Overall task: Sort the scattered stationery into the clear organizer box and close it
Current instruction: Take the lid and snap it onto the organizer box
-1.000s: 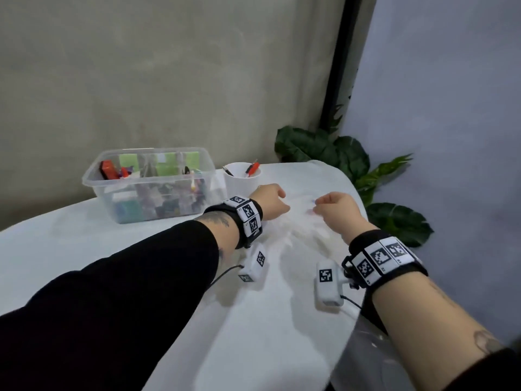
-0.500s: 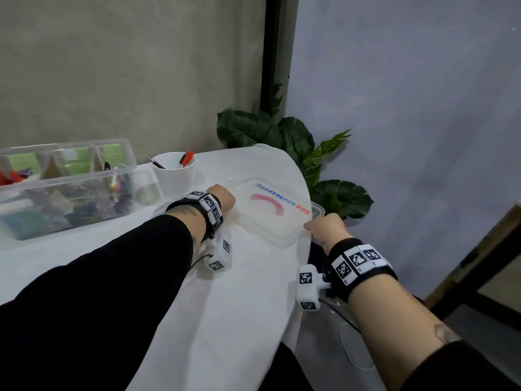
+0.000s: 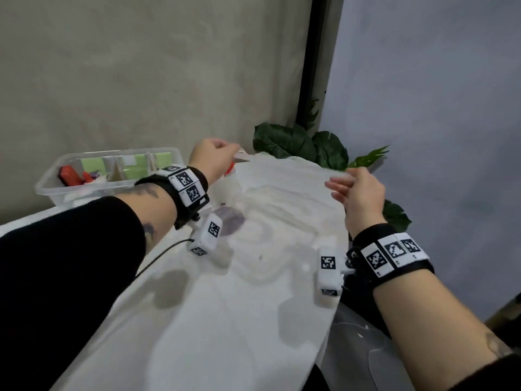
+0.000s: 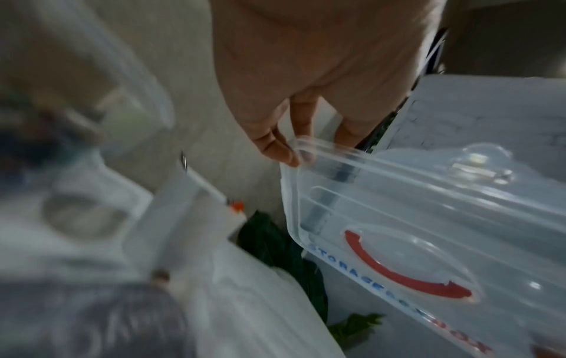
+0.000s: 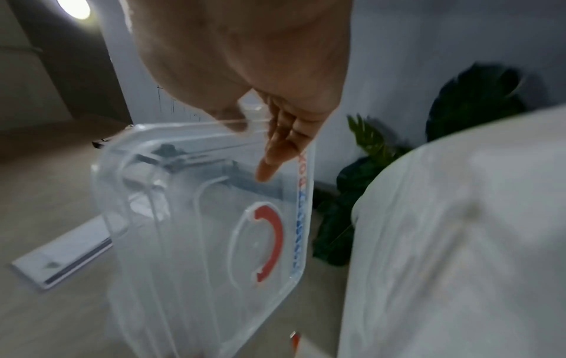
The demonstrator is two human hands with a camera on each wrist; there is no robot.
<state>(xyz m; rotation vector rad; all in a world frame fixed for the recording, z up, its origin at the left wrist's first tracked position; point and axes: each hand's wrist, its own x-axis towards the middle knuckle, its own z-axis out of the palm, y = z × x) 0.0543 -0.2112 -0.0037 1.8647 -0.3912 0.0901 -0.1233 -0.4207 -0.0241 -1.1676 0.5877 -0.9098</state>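
I hold the clear lid (image 3: 282,198) of the box in the air over the right part of the table, tilted, one hand at each end. My left hand (image 3: 222,155) pinches its far left edge; the left wrist view shows the fingertips (image 4: 277,149) curled over the lid's rim (image 4: 428,218). My right hand (image 3: 345,184) grips the right edge, with fingers (image 5: 275,150) on the lid (image 5: 199,242) beside its red handle mark. The clear organizer box (image 3: 50,187) stands open at the back left with green notes and red items inside.
A white cloth covers the table (image 3: 225,334), whose right edge drops off just below my right wrist. A leafy green plant (image 3: 304,148) stands behind the table's far corner. A red-tipped pen (image 3: 231,169) shows just past my left hand.
Half a second ago the lid lay flat on the table with my hands at its edges. Now both hands have raised it off the cloth and tilted it.
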